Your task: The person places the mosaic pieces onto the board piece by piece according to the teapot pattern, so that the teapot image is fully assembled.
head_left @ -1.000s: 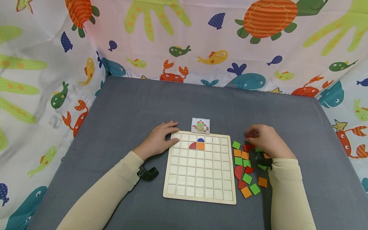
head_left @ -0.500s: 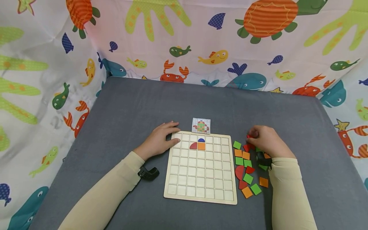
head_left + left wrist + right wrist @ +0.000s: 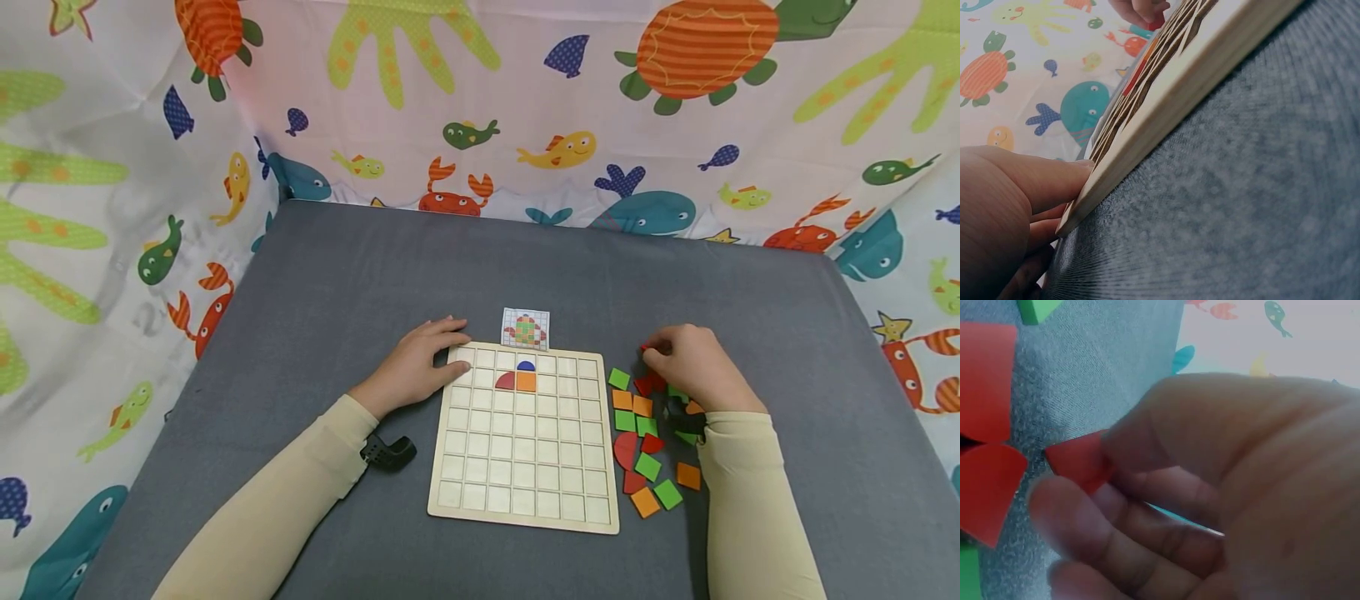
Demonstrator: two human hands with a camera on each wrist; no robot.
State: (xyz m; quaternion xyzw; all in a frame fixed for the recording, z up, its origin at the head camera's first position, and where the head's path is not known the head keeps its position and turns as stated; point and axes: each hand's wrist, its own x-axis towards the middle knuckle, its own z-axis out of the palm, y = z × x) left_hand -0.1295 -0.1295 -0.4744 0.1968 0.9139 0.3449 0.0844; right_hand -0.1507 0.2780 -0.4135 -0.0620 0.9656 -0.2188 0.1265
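My left hand (image 3: pixel 411 362) rests at the far left corner of a wooden grid board (image 3: pixel 523 462). Its thumb lies on the board's top and the other fingers stretch past the corner. Near the board's far edge sit a blue half-circle tile (image 3: pixel 526 366), an orange square tile (image 3: pixel 526 382) and a red quarter-circle tile (image 3: pixel 506 382). To the right of the board, my right hand (image 3: pixel 692 360) pinches a red tile (image 3: pixel 1079 459) between thumb and fingers, which cover part of its outline. Other red tiles (image 3: pixel 986 381) lie close to those fingertips.
A small printed card (image 3: pixel 526 328) showing a coloured turtle pattern stands against the board's far edge. Several loose green, orange and red tiles, including a red half-circle (image 3: pixel 625 451), lie along the board's right side. A patterned cloth (image 3: pixel 450 100) surrounds the grey tabletop (image 3: pixel 390 250).
My right hand has shifted slightly over the tiles and the red tile between its fingers has turned a little. The left hand and the board stay where they were.
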